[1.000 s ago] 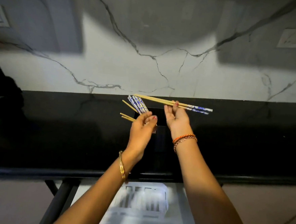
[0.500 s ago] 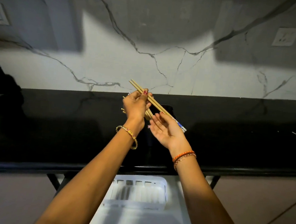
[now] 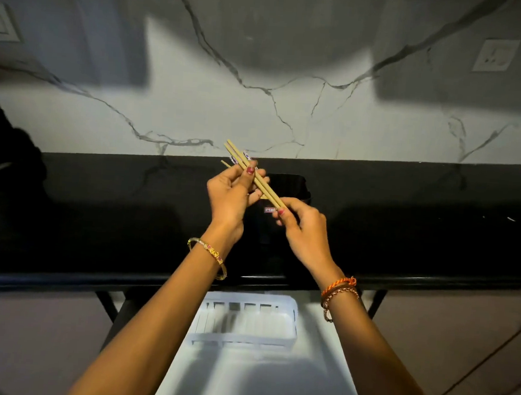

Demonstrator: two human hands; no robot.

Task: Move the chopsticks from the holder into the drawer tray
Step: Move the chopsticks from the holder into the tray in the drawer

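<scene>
At centre frame, the left hand grips a pair of chopsticks near their upper end, fingers curled round them. The right hand pinches the lower end of the same pair between thumb and fingertips. The pair slants from upper left down to lower right (further chopstick ends show behind the left hand, number unclear). Just behind the hands, a black holder stands on the dark surface. In the lower centre, a white tray lies in the open drawer. A veined marble wall fills the upper frame.
</scene>
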